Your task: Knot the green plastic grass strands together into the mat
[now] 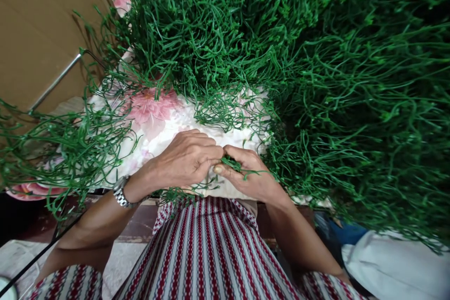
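Near the table's front edge, my two hands meet. My right hand [253, 176] has thumb and fingers closed on a few thin green stems [230, 163], whose ends poke out between the fingers. Curled into a loose fist, my left hand [190, 157] touches the right fingertips with its knuckles up; whatever lies inside it is hidden. A metal watch [121, 192] is on the left wrist. Beneath both hands is a white cloth with pink flowers [151, 108]. A few loose stems [179, 194] lie below the left hand.
A large heap of green stems [218, 33] fills the back and the right side [369, 126]. A smaller tangle [70, 150] lies at the left, by a brown cardboard sheet [45, 23] and a metal rod [54, 84]. Pale fabric [397, 267] shows at lower right.
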A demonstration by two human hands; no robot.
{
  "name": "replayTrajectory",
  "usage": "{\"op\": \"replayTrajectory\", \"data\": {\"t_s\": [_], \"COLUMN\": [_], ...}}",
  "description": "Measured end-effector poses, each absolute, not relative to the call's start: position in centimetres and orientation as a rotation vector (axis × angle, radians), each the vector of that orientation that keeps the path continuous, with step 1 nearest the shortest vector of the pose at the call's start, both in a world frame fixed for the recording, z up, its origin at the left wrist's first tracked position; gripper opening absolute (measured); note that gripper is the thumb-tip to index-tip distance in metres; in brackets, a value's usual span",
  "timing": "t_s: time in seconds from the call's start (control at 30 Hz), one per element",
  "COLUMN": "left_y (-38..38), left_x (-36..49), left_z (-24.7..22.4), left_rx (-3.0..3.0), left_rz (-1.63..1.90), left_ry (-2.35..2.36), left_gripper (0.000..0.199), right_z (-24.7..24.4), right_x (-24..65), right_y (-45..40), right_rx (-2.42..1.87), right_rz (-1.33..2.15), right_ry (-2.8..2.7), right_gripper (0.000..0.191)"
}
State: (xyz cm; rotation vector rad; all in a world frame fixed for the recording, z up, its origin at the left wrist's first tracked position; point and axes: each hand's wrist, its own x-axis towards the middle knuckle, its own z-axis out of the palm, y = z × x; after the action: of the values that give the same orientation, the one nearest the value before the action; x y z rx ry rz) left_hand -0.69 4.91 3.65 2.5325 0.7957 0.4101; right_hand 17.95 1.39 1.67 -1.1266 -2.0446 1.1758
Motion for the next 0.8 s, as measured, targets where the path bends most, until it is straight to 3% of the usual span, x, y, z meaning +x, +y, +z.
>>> {"op": "replayTrajectory", "data": {"t_s": [0.27,0.53,0.7,0.8], "left_y": [5.2,3.9,3.4,3.5], "left_x": [-1.1,-0.4,-0.5,-0.6], "left_z": [4.2,2.7,1.7,2.0], "left_rx": [1.923,1.442,1.173,1.202], "left_rz": [0.501,0.728,0.949,0.890], "left_ry": [0.392,0.511,0.587,0.701], "left_gripper": [0.028,0.032,0.032,0.028], "right_z": [2.3,1.6,2.0,3.4], "right_x": [18.0,16.3,16.5,17.6], "right_y": [1.7,0.7,0.8,1.1], "right_rx": [-0.755,-0.659,-0.530,-0.669], "right_rz": [1.497,1.636,1.547,1.330], "right_ry": [-1.871,-1.397,-1.069,-1.302], "right_gripper": [0.022,0.023,0.022,0.021]}}
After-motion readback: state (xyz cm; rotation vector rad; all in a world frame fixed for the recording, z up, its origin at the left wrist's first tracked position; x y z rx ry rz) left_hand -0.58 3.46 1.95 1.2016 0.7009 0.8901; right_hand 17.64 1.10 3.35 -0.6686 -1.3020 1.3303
